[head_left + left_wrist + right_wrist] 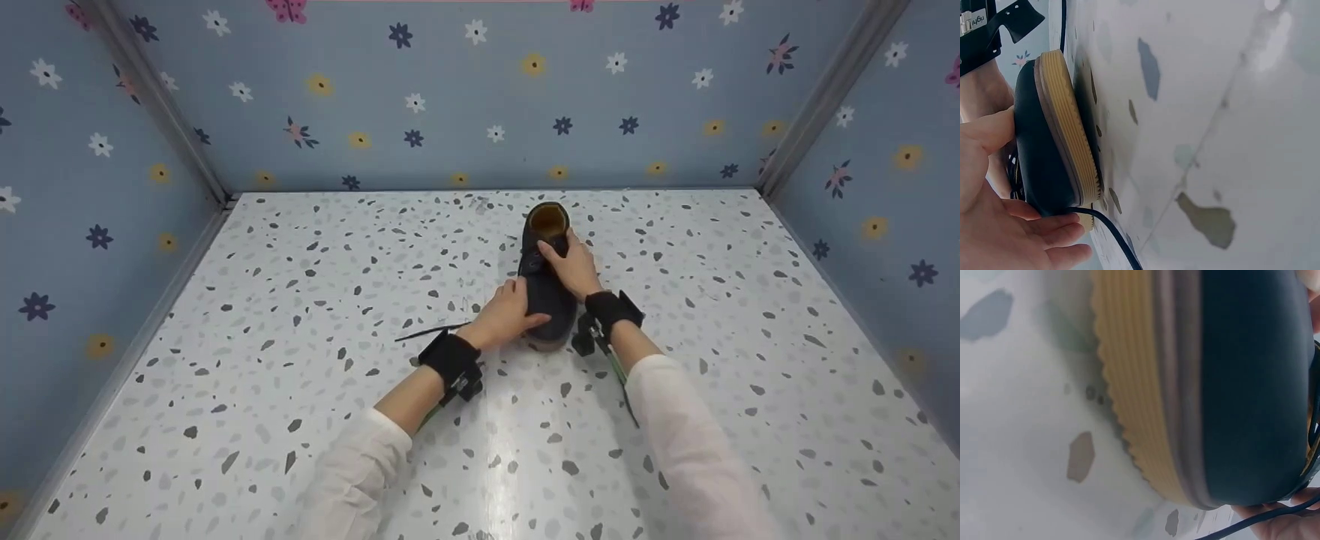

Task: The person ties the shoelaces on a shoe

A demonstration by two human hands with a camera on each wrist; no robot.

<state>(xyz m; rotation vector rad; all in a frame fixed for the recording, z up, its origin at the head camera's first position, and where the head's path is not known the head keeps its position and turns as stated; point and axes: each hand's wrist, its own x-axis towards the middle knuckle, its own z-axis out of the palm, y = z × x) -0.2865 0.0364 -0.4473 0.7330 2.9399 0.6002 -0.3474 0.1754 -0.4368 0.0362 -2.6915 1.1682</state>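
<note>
Head view; shoe between hands

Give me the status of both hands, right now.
Left hand: holding the dark shoe near its toe, thumb on top.
Right hand: holding the same shoe farther back, nearer its heel.

The head camera is looking forward and down from above, taking in the speckled surface and flowered walls around the shoe. Turned sideways, the left-wrist camera is facing the toe from low and near; the right-wrist camera is looking from closer still, seemingly across the other flank. Both wrist views are sharing toe and ribbed sole.
</note>
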